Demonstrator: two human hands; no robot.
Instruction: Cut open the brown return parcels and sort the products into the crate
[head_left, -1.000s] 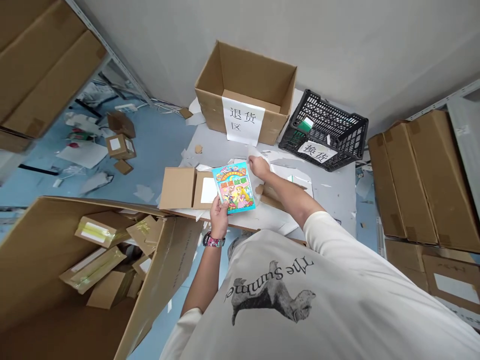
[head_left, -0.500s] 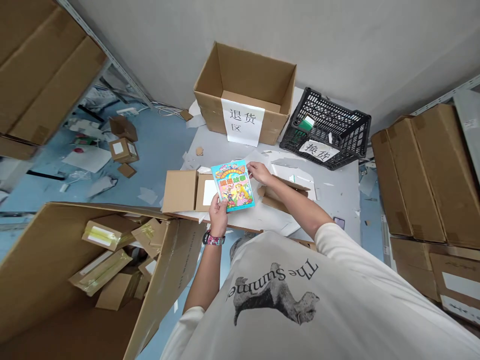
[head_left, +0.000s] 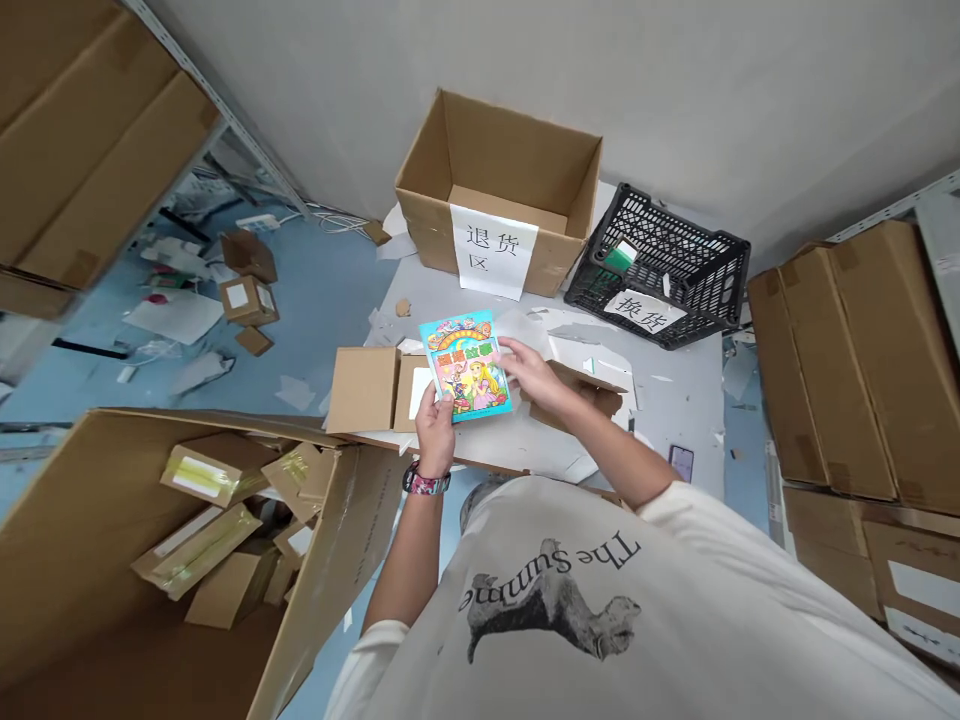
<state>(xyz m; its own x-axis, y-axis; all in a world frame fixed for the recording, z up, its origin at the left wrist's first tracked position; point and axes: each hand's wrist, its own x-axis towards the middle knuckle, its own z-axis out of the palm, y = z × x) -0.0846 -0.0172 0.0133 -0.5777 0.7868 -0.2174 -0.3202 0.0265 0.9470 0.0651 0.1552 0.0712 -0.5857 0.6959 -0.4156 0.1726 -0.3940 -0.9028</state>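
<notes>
A colourful children's book (head_left: 466, 375) with a turquoise border and cartoon figures on its cover is held tilted above the front edge of the table. My left hand (head_left: 435, 430) grips its lower left corner, thumb on the cover, a patterned watch strap at the wrist. At the right edge is my right hand (head_left: 531, 372), its thumb blurred over the cover and its fingers at the edge. Behind the book stands a small carton (head_left: 411, 385) with a white label. An opened small carton (head_left: 581, 395) lies under my right forearm.
On the table (head_left: 420, 285) stand a large open box (head_left: 420, 225) with a paper sign and a black plastic crate (head_left: 697, 235) with another sign. A phone (head_left: 681, 462) lies at right. A big carton (head_left: 360, 520) with several parcels stands at lower left.
My right hand has shifted from the book's upper right corner down along its right edge, with the thumb farther over the cover. My left hand keeps its hold. The view has shifted slightly.
</notes>
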